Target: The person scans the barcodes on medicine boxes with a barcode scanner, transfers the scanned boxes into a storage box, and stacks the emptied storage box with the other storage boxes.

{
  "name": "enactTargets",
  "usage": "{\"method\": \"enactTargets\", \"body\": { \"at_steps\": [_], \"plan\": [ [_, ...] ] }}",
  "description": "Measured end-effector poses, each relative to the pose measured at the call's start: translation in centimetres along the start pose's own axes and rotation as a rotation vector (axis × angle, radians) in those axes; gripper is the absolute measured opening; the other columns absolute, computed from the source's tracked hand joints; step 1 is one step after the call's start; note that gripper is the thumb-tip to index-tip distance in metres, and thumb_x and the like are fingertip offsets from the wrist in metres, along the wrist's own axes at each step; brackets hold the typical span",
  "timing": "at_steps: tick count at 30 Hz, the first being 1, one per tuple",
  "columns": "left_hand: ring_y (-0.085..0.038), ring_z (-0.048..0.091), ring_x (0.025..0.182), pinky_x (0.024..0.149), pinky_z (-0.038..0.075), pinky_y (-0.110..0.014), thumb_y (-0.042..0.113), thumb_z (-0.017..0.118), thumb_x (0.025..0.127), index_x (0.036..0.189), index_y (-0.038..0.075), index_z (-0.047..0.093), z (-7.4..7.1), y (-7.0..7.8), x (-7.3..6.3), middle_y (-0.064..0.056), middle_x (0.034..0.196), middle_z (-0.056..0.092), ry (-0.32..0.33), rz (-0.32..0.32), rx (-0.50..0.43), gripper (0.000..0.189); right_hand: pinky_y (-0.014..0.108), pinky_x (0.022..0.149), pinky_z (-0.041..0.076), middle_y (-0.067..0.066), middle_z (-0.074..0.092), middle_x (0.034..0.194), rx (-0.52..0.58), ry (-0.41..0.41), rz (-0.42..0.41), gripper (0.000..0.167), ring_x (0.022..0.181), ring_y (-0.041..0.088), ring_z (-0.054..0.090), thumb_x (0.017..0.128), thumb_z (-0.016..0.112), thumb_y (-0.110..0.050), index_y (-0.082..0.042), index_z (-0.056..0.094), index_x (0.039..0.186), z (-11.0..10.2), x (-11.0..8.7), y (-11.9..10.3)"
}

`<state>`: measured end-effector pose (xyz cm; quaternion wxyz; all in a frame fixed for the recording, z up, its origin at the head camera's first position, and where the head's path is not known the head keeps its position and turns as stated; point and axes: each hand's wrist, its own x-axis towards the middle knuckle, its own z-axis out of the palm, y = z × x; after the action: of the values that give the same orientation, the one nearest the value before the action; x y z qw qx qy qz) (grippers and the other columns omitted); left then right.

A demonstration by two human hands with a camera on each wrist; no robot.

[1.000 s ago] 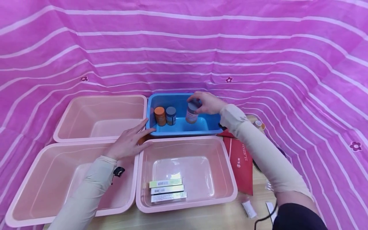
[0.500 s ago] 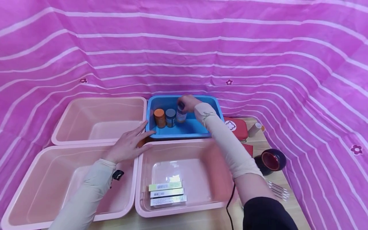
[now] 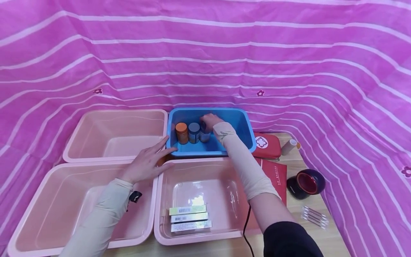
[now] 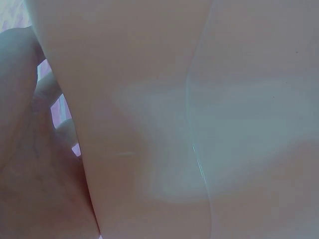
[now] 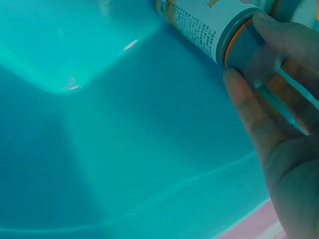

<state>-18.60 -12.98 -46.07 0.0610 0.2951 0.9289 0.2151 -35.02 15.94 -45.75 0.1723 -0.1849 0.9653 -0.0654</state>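
Inside the blue bin, my right hand pinches the dark lid of a pill bottle between thumb and fingers. The right wrist view shows the white printed label of this bottle and an orange ring under its lid. It stands upright, close beside a dark-lidded bottle. Left of that one is an orange bottle. My left hand lies with spread fingers where the bin rims meet, fingertips at the blue bin's left edge. In the left wrist view a pink bin wall covers most of the picture.
Three slim boxes lie in the front right pink bin. Two more pink bins stand left. To the right are a red first-aid case, a red folder, a dark round object and packed cotton swabs.
My right hand has carried the bottle left and set it down in the blue bin beside the dark-lidded bottle. My left hand stays at the rims.
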Motion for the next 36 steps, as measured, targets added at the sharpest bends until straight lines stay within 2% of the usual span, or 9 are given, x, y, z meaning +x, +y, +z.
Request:
{"method": "enactTargets", "body": {
  "at_steps": [7,13,17,20,22,24,27,32,36],
  "plan": [
    [-0.044,0.033,0.151,0.116,0.033,-0.069,0.048,0.067,0.097,0.155,0.029,0.047,0.2,0.0,0.0,-0.009,0.173,0.014,-0.005,-0.013,-0.004,0.064,0.042,0.096,0.054,0.009,0.070,0.110,-0.004,0.007,-0.031,0.026,0.104,0.027,0.061,0.092,0.073,-0.006,-0.010,0.071,0.118,0.0,-0.5,0.0],
    [-0.044,0.033,0.151,0.116,0.032,-0.069,0.049,0.066,0.097,0.155,0.029,0.047,0.2,0.0,0.1,-0.010,0.173,0.014,-0.007,-0.008,-0.004,0.064,0.043,0.107,0.051,0.010,0.064,0.129,-0.028,0.047,-0.078,0.040,0.120,0.027,0.059,0.097,0.071,-0.015,-0.011,0.064,0.136,-1.8,-2.7,-1.4],
    [-0.045,0.034,0.151,0.116,0.033,-0.068,0.049,0.066,0.098,0.155,0.029,0.047,0.1,-0.1,0.1,-0.011,0.173,0.015,-0.001,0.001,0.001,0.064,0.041,0.109,0.051,0.010,0.062,0.135,0.012,0.184,-0.171,0.044,0.126,0.026,0.059,0.099,0.071,-0.024,-0.011,0.061,0.140,-4.0,-7.1,-3.9],
    [-0.045,0.036,0.150,0.115,0.035,-0.068,0.049,0.066,0.098,0.155,0.028,0.048,0.1,-0.2,0.1,-0.012,0.173,0.016,0.011,0.016,0.006,0.063,0.035,0.102,0.055,0.009,0.068,0.124,0.022,0.290,-0.330,0.039,0.115,0.022,0.063,0.096,0.074,-0.025,-0.009,0.068,0.131,-4.6,-11.4,-6.2],
    [-0.045,0.037,0.149,0.115,0.035,-0.068,0.048,0.066,0.098,0.154,0.027,0.049,0.0,-0.3,0.1,-0.013,0.173,0.016,0.020,0.025,0.009,0.063,0.030,0.097,0.057,0.007,0.072,0.117,0.003,0.302,-0.450,0.036,0.108,0.018,0.066,0.095,0.076,-0.024,-0.008,0.071,0.126,-4.1,-14.1,-7.7],
    [-0.045,0.037,0.149,0.114,0.036,-0.068,0.047,0.067,0.098,0.154,0.026,0.049,-0.1,-0.4,0.1,-0.013,0.172,0.017,0.026,0.029,0.018,0.063,0.027,0.093,0.058,0.005,0.075,0.112,-0.034,0.260,-0.570,0.033,0.103,0.016,0.069,0.094,0.077,-0.025,-0.009,0.073,0.123,-2.8,-16.2,-9.2],
    [-0.045,0.036,0.149,0.114,0.036,-0.068,0.046,0.067,0.098,0.154,0.026,0.049,-0.1,-0.6,0.0,-0.013,0.172,0.017,0.024,0.022,0.027,0.062,0.022,0.093,0.057,0.001,0.076,0.117,-0.092,0.079,-0.654,0.035,0.106,0.012,0.072,0.095,0.076,-0.029,-0.014,0.073,0.127,0.2,-18.3,-11.4],
    [-0.044,0.034,0.151,0.115,0.034,-0.068,0.047,0.065,0.098,0.155,0.027,0.048,-0.2,-0.6,-0.1,-0.012,0.173,0.015,0.015,0.006,0.017,0.063,0.016,0.087,0.057,-0.006,0.076,0.115,-0.182,-0.210,-0.622,0.037,0.098,0.004,0.072,0.097,0.072,-0.037,-0.022,0.071,0.130,5.7,-18.9,-14.3],
    [-0.044,0.034,0.151,0.116,0.034,-0.068,0.047,0.065,0.098,0.155,0.027,0.047,-0.1,-0.5,-0.1,-0.012,0.173,0.014,0.016,0.015,0.010,0.063,0.016,0.078,0.056,-0.007,0.075,0.102,-0.243,-0.215,-0.610,0.029,0.087,0.003,0.069,0.097,0.071,-0.039,-0.022,0.074,0.120,8.7,-18.3,-15.9]
  ]
}}
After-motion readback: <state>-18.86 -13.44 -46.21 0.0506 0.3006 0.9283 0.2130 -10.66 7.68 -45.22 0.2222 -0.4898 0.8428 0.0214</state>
